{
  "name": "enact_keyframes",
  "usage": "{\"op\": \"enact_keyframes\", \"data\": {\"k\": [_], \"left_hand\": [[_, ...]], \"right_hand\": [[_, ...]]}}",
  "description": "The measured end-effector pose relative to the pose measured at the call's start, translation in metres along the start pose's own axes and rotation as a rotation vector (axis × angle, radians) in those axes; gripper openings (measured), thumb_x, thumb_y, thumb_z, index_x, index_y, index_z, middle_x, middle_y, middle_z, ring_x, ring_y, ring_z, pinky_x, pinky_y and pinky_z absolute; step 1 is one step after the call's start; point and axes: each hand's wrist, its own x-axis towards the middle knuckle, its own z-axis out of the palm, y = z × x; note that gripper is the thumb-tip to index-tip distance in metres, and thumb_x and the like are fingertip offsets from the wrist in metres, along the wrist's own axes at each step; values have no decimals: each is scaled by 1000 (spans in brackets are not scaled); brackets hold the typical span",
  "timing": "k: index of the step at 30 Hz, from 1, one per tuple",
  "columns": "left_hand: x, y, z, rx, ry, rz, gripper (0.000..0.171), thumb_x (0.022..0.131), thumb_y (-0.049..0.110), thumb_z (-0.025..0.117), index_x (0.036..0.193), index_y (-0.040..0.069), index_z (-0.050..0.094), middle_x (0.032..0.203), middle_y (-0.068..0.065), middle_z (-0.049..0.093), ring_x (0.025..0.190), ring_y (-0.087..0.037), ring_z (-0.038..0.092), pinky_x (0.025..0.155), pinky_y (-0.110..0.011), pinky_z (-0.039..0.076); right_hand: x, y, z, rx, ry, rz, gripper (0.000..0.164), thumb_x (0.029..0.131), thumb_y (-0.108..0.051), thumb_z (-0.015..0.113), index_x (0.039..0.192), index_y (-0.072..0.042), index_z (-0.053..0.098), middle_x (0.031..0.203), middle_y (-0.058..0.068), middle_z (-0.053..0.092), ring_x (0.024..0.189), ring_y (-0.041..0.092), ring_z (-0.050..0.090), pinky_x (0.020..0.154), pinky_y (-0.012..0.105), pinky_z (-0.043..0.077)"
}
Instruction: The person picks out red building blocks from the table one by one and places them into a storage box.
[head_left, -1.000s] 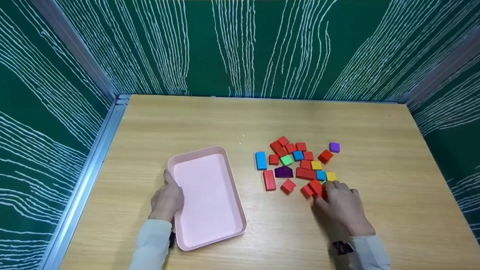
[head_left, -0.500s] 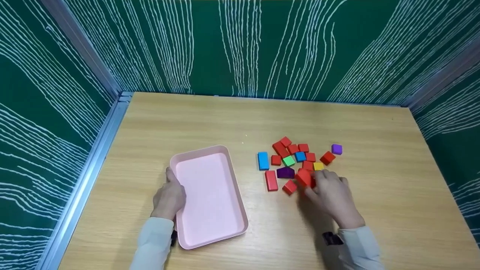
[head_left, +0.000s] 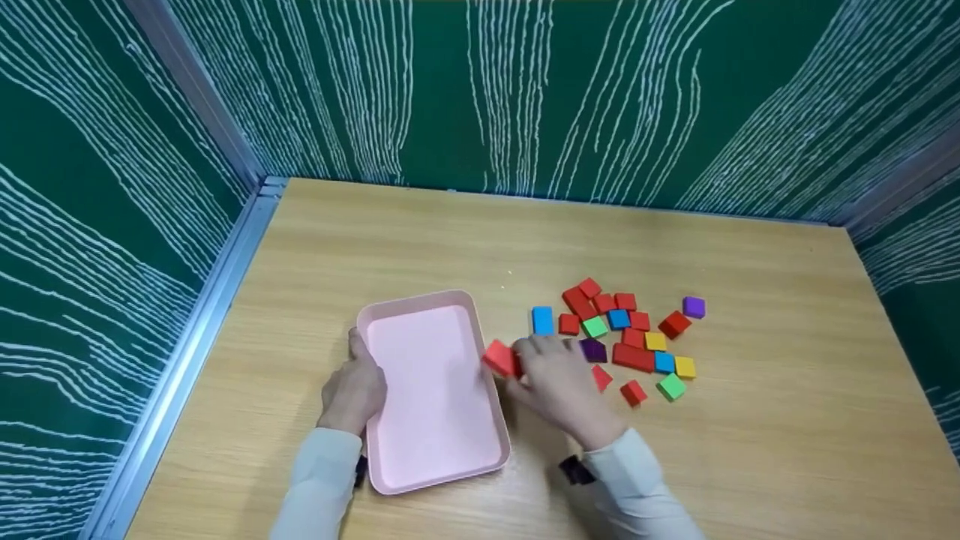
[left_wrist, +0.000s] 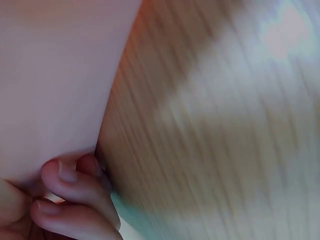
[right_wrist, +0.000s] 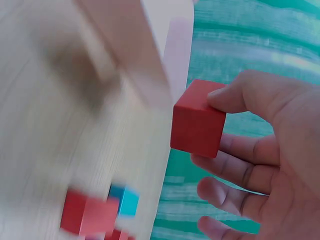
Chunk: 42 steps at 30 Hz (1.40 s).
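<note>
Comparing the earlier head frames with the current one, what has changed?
The right hand has lifted a red block from the near-right part of the group and carried it left to the right rim of the pink tray, where it holds it. The left hand stays on the tray's left side, and the other visible blocks keep much the same layout.

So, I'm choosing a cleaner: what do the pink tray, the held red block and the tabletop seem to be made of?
Pink tray: probably satin plastic; thin, even-coloured walls with rounded corners.
Red block: perhaps painted wood, smooth and low-gloss, given its uniform colour and crisp edges; plastic is possible.
Tabletop: semi-gloss wood or wood-look laminate; grain-like streaks, bright reflection.
</note>
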Motion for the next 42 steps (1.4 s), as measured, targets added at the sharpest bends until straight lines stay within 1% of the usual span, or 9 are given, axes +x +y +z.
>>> {"op": "enact_keyframes", "data": {"k": [4,9,14,17,22,28,33,38,42], "left_hand": [[-1,4,1,-7,-5,12,67,105,15,27,156,3,-15,66,-13,58,50,-24,60,44,-34,48],[-1,6,2,-16,-3,29,66,105,14,26,156,2,-15,64,-13,58,47,-23,60,40,-32,47],[1,5,4,10,4,30,68,105,15,28,156,1,-14,64,-12,57,48,-23,59,43,-34,47],[2,4,4,1,4,34,68,104,15,28,156,1,-14,65,-12,57,48,-23,59,44,-35,47],[1,2,4,-6,2,31,68,105,15,27,156,3,-15,66,-13,57,50,-24,59,45,-35,48],[1,-1,2,-31,-16,4,69,105,15,28,156,4,-17,67,-14,57,49,-25,60,43,-35,49],[2,-4,1,-2,-5,10,68,104,15,27,156,2,-16,65,-14,57,50,-25,59,45,-35,47],[2,-4,1,8,-19,-1,69,104,16,27,156,4,-17,65,-13,57,49,-25,60,45,-35,48],[2,-5,2,2,-15,11,69,104,15,27,156,4,-17,66,-13,58,50,-24,60,44,-35,48]], "right_hand": [[3,-17,4,-17,-16,-49,39,86,-35,78,110,-6,66,94,4,62,86,23,55,87,51,46],[4,-29,14,-36,-54,-76,45,85,-34,80,116,-6,65,99,6,64,88,24,55,89,53,45],[1,-36,34,-61,-72,-123,40,87,-34,77,115,-7,67,103,8,66,89,27,55,84,53,42],[-1,-38,45,-95,-72,-138,36,87,-33,76,112,-9,68,101,7,66,88,28,53,83,53,40],[-2,-39,55,-124,-84,-145,34,86,-32,76,111,-11,69,99,6,66,88,28,50,85,54,38],[-2,-41,57,-108,-97,-148,33,87,-33,75,113,-12,70,101,7,67,89,29,50,87,55,37],[-2,-40,57,-90,-54,-169,38,86,-36,77,114,-13,69,103,7,66,90,29,52,86,55,38],[-6,-32,46,-16,1,-155,37,87,-35,78,117,-14,70,108,5,64,96,27,54,87,53,39],[-8,-18,35,12,20,-113,37,90,-32,76,122,-14,69,115,4,64,102,26,55,91,53,40]]}}
